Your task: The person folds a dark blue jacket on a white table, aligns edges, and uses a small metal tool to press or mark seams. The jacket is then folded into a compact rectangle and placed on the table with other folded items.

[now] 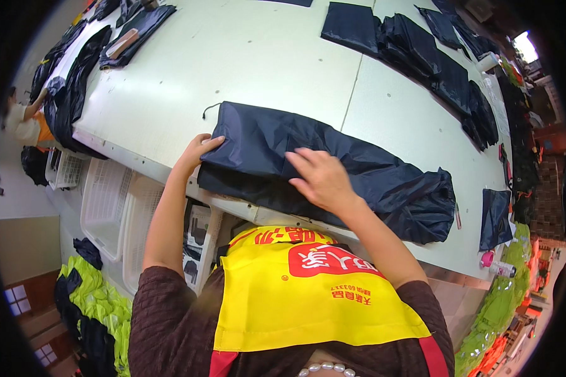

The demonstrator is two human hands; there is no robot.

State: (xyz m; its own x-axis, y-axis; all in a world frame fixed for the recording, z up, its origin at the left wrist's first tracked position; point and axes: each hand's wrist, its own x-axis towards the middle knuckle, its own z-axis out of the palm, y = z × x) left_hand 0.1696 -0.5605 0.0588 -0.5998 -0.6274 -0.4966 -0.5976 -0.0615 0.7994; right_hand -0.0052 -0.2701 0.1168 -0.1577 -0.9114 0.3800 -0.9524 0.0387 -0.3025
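A long folded dark navy garment [264, 135] of thin shiny cloth lies along the table's near edge. A short black drawcord sticks out of its upper left corner. Its left part is smooth, while the right end is gathered and wrinkled. My left hand [201, 151] holds the left edge, thumb on top of the cloth; the other fingers are partly hidden. Over the middle of the garment is my right hand [324, 179], empty, palm down with fingers apart and slightly blurred.
The table [283, 69] is white. Folded dark pieces [415, 50] lie at the far right, and more dark clothes [75, 81] at the far left, where another person [25, 122] reaches in. White baskets [107, 207] stand below the left edge. A bottle [502, 269] is at the right.
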